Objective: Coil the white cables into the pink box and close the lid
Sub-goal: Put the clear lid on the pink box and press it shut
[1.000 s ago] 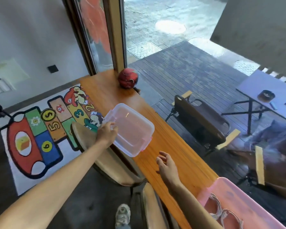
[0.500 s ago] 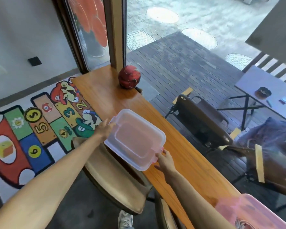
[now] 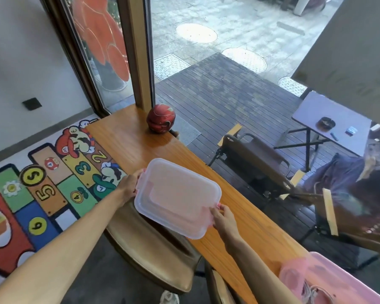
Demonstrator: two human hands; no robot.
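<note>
The pink box (image 3: 338, 279) with white cables (image 3: 314, 291) sits nearest, bottom right. Farther off, the left hand (image 3: 130, 186) and right hand (image 3: 223, 219) each pinch an end of the lid (image 3: 177, 196). It looks light, stiff and slippery; hold its edges.

Lid (image 3: 177, 197) held between left hand (image 3: 127, 186) and right hand (image 3: 225, 220) over the counter (image 3: 127, 137) edge, ball (image 3: 161, 121) beyond the fingers, box (image 3: 338, 279) with cables (image 3: 314, 291) behind the right wrist, chair (image 3: 154, 249) under the lid.

Both hands, left hand (image 3: 128, 186) & right hand (image 3: 225, 219), hold lid (image 3: 177, 197) over wooden counter (image 3: 130, 139); pink box (image 3: 338, 279) at btm right.
</note>
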